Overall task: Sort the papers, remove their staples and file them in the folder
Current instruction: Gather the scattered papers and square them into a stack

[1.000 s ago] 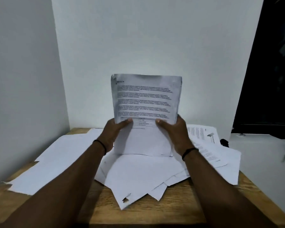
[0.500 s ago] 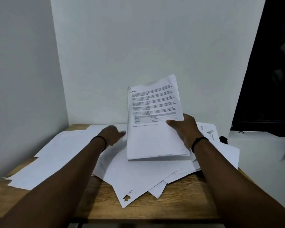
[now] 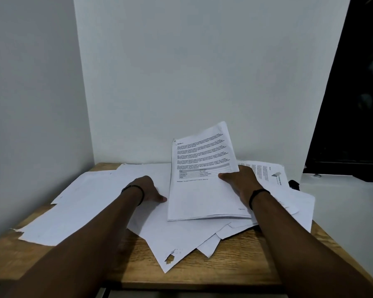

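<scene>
Several loose sheets (image 3: 181,237) are spread over the desk (image 3: 235,265). A printed stack (image 3: 202,190) is gripped at its right edge by the right hand (image 3: 241,183); the left hand (image 3: 149,190) is rested flat, fingers (image 3: 160,198) relaxed, on the sheets beside it.

Both arms reach forward, a dark band on each wrist. The left hand (image 3: 148,190) lies low, palm down, fingers relaxed. The right hand (image 3: 240,182) is raised slightly, thumb pinching across its fingers.
</scene>
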{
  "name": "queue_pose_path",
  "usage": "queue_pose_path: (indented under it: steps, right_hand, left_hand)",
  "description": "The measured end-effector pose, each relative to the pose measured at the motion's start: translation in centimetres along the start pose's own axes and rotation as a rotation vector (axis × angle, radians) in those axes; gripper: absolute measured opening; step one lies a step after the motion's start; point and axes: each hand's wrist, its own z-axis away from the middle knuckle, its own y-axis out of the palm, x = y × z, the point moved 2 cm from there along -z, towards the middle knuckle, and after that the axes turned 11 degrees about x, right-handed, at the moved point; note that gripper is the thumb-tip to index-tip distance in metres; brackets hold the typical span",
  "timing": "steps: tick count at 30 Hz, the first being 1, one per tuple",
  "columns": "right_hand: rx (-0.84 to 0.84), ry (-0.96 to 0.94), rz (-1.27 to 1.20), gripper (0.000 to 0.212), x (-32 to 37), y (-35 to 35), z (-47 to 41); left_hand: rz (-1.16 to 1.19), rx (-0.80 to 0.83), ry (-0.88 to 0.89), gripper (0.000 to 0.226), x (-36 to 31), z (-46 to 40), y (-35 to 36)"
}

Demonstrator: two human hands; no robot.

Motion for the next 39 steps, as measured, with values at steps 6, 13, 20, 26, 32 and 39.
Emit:
queue_pose_path:
  steps: [6, 13, 20, 26, 32, 39]
  right_hand:
    - [-0.112, 0.055, 0.118, 0.023, 0.2, -0.3, 0.0]
    - [-0.198, 0.276, 0.404, 0.035, 0.6, 0.9, 1.4]
    - [-0.027, -0.115, 0.916, 0.078, 2.0, 4.1, 3.0]
    - [0.242, -0.512, 0.702, 0.109, 3.7, 7.8, 3.8]
    - [-0.196, -0.865, 0.289, 0.016, 6.2, 6.2, 5.2]
    - [-0.252, -0.525, -0.214, 0.004, 9.0, 3.3, 3.2]
  left_hand:
    - [-0.054, -0.193, -0.005, 0.041, -0.1, 1.9, -4.7]
    - [-0.018, -0.882, 0.032, 0.012, -2.5, 8.4, -11.3]
    - [0.462, -0.9, 0.115, 0.011, -3.9, 10.8, -14.3]
    - [1.084, -0.556, 0.235, 0.012, -4.0, 10.3, -14.8]
    - [1.334, -0.26, 0.373, 0.028, -4.0, 11.5, -15.0]
    - [0.973, -0.327, 0.568, 0.091, -3.1, 7.9, -12.4]
